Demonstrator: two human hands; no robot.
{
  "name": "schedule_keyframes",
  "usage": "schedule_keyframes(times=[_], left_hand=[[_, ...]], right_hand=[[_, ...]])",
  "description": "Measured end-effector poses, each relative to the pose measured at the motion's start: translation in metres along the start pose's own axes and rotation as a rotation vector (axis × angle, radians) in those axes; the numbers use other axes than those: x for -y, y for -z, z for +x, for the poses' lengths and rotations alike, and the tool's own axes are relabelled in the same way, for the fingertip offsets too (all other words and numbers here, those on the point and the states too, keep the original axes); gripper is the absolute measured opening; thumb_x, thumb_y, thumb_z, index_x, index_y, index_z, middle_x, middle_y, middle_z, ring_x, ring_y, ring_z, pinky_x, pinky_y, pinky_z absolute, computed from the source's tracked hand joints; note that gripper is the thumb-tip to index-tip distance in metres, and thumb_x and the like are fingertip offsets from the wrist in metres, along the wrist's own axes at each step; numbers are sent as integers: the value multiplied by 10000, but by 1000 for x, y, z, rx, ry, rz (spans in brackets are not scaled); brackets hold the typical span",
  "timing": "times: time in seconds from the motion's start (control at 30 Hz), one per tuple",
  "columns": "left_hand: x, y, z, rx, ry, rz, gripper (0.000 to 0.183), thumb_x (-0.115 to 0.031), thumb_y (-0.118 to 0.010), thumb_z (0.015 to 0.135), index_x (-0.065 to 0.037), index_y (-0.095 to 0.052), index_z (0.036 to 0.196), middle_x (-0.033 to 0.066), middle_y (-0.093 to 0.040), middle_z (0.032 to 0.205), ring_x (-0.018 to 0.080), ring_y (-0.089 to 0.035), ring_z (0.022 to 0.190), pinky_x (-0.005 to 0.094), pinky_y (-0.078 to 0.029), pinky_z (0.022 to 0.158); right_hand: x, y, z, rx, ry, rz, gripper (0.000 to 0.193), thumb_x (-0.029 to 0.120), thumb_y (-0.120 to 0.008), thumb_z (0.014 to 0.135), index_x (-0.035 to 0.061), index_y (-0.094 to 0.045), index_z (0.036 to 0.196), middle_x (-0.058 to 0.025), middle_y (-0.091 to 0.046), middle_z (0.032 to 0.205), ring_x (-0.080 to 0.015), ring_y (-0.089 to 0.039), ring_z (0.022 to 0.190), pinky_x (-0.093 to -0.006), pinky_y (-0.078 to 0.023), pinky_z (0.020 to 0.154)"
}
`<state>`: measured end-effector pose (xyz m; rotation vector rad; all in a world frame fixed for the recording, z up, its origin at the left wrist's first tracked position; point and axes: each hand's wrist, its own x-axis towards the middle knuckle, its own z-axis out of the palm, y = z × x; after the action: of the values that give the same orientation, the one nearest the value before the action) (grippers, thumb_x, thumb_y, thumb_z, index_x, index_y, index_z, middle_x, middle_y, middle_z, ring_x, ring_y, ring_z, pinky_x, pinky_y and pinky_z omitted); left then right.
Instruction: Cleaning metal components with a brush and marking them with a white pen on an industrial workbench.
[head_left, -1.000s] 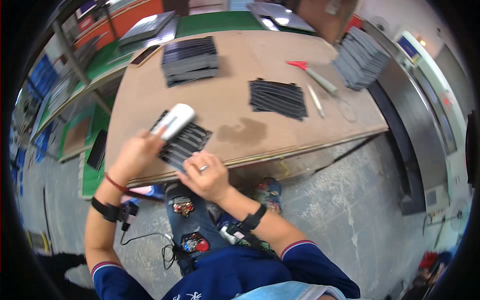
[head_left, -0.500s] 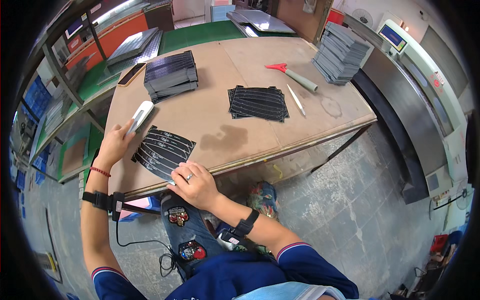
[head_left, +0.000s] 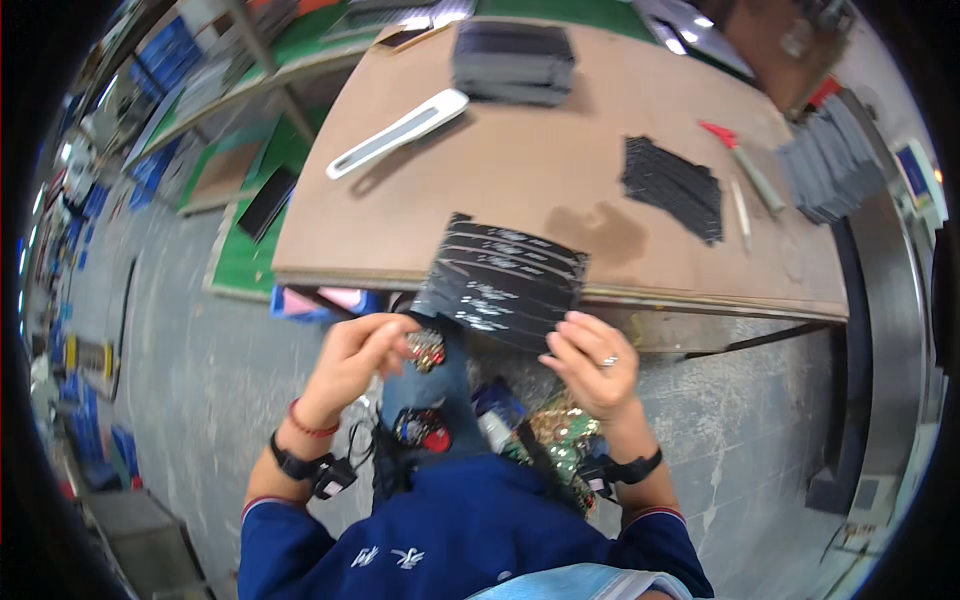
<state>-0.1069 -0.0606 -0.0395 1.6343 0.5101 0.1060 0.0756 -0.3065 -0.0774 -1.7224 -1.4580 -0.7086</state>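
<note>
My right hand (head_left: pixel 597 367) pinches the right edge of a thin black sheet (head_left: pixel 505 275) with pale curved lines and small white markings. The sheet is raised at the table's front edge, tilted and partly over my lap. My left hand (head_left: pixel 360 358) is close by the sheet's lower left corner, its fingers curled together. Whether they hold anything is hidden. A white brush-like tool with a grey strip (head_left: pixel 400 132) lies on the table (head_left: pixel 380 225), beyond the sheet and to the left, apart from both hands.
A thick stack of dark sheets (head_left: pixel 513 65) stands at the back. On the right lie a small pile of black sheets (head_left: pixel 672 187), a white pointed tool (head_left: pixel 740 214) and a red-and-grey-handled tool (head_left: pixel 757 178). Grey sheets (head_left: pixel 833 160) are stacked at the right corner.
The white tool has left my left hand and lies on the table. My right hand has lifted the black sheet off the tabletop. My left hand has come back toward me; the view has shifted.
</note>
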Motion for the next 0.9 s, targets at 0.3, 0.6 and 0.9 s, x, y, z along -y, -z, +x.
schedule_keyframes(times=[0.3, 0.6, 0.9], left_hand=[[39, -23, 6, 112, 115, -618, 192, -160, -519, 960, 5, -613, 990, 111, -684, 807, 101, -620, 541, 170, -434, 387], [38, -34, 1, 46, 94, -447, 179, -145, -565, 934, 11, -650, 920, 57, -686, 788, 50, -583, 523, 154, -421, 411], [40, -36, -2, 28, 61, -333, 201, -169, -568, 935, 4, -671, 925, 35, -679, 768, 32, -562, 522, 161, -411, 421]], right_hand=[[10, 2, -20, -18, -115, 108, 332, 19, -810, 575, 14, -685, 882, -110, -657, 954, -306, -652, 938, -346, -565, 752], [16, -4, -39, -91, -297, 98, 338, -2, -810, 616, 17, -675, 925, -159, -657, 1026, -288, -658, 922, -340, -560, 780], [16, -9, -41, -73, -317, 64, 302, -50, -791, 639, -14, -678, 918, -194, -655, 1038, -275, -661, 919, -324, -562, 788]])
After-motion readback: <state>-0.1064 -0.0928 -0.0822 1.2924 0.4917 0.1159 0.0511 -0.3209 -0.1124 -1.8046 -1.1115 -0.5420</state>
